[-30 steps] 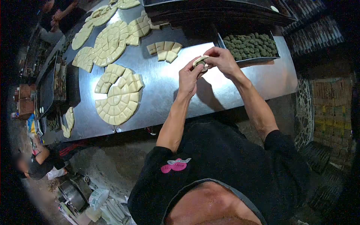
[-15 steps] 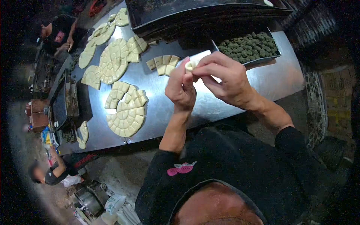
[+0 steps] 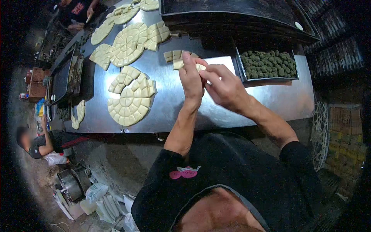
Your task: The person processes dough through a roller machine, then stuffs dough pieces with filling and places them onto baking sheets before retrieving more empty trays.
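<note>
The room is dim, grain showing in its dark parts; the metal table [image 3: 170, 96] throws white glare near one o'clock and softer shine toward ten. Shadow lies below the black tray [image 3: 232, 11] around twelve. Fisheye curves bend into black edges; a person [image 3: 38, 150] near nine has a blurred head

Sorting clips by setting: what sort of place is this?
Probably a bakery or pastry workshop: a dough round cut into pieces lies on a metal table, dark green lumps fill a tray, and a larger dark tray stands nearby.
</note>
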A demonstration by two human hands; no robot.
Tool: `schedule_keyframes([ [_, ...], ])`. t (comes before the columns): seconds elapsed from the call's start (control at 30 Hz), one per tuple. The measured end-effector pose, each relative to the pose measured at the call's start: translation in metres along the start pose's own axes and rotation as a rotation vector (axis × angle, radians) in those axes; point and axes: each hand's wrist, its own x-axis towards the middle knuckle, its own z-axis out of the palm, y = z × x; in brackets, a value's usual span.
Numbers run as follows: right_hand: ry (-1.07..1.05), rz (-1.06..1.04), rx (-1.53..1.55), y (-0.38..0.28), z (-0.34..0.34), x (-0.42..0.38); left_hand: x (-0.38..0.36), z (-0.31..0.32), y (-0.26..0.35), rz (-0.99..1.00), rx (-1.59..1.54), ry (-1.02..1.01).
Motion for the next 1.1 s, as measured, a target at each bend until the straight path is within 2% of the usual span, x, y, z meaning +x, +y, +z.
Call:
schedule_keyframes([
  [0.03,-0.031,0.032,0.039,0.004,0.0,0.003,0.0,-0.004,-0.003,0.031,0.016,-0.003],
  [0.1,-0.121,0.269,0.153,0.01,0.002,0.006,-0.004,-0.011,-0.002,0.061,0.028,-0.006],
  [0.17,-0.166,0.348,0.26,0.011,-0.001,0.017,-0.008,-0.019,0.007,0.025,-0.043,-0.124],
  [0.23,-0.103,0.417,0.31,0.002,0.01,0.021,-0.013,-0.035,0.0,-0.007,0.181,-0.119],
  [0.3,-0.22,0.394,0.355,0.006,0.023,0.013,-0.011,-0.038,-0.015,0.084,0.163,-0.062],
  [0.37,-0.265,0.271,0.106,0.003,0.042,-0.007,-0.014,-0.052,-0.023,-0.009,0.111,-0.063],
  [0.43,-0.238,0.098,-0.005,-0.026,0.051,-0.013,-0.026,-0.064,-0.037,-0.154,-0.121,0.027],
  [0.5,-0.359,0.103,-0.07,-0.04,0.053,-0.027,-0.043,-0.076,-0.062,-0.208,-0.247,-0.015],
  [0.53,-0.446,0.103,-0.079,-0.032,0.053,-0.044,-0.053,-0.078,-0.069,-0.364,-0.314,-0.08],
  [0.57,-0.548,0.143,-0.098,-0.025,0.054,-0.063,-0.063,-0.083,-0.077,-0.458,-0.143,-0.108],
  [0.63,-0.733,0.204,-0.128,-0.024,0.055,-0.097,-0.074,-0.099,-0.073,-0.67,0.338,-0.363],
  [0.7,-0.972,0.223,-0.214,0.002,0.07,-0.151,-0.082,-0.143,-0.118,-0.561,0.41,-0.457],
  [0.73,-0.915,0.224,-0.199,0.001,0.068,-0.159,-0.081,-0.152,-0.101,-0.571,0.457,-0.373],
  [0.8,-0.865,0.24,-0.205,0.001,0.07,-0.163,-0.083,-0.187,-0.092,-0.56,0.308,-0.2],
  [0.87,-1.054,0.248,-0.384,0.0,0.078,-0.159,-0.092,-0.224,-0.076,-0.532,0.266,-0.03],
  [0.9,-1.068,0.26,-0.385,-0.002,0.081,-0.146,-0.094,-0.239,-0.067,-0.512,0.276,0.06],
  [0.97,-1.035,0.612,-0.184,-0.006,0.076,-0.104,-0.104,-0.27,-0.055,-0.468,0.292,0.171],
  [1.03,-0.568,0.425,-0.118,-0.007,0.086,-0.08,-0.114,-0.294,-0.046,-0.447,0.321,0.294],
  [1.1,-0.538,0.429,-0.074,0.014,0.119,-0.102,-0.124,-0.31,-0.042,-0.412,0.338,0.338],
])
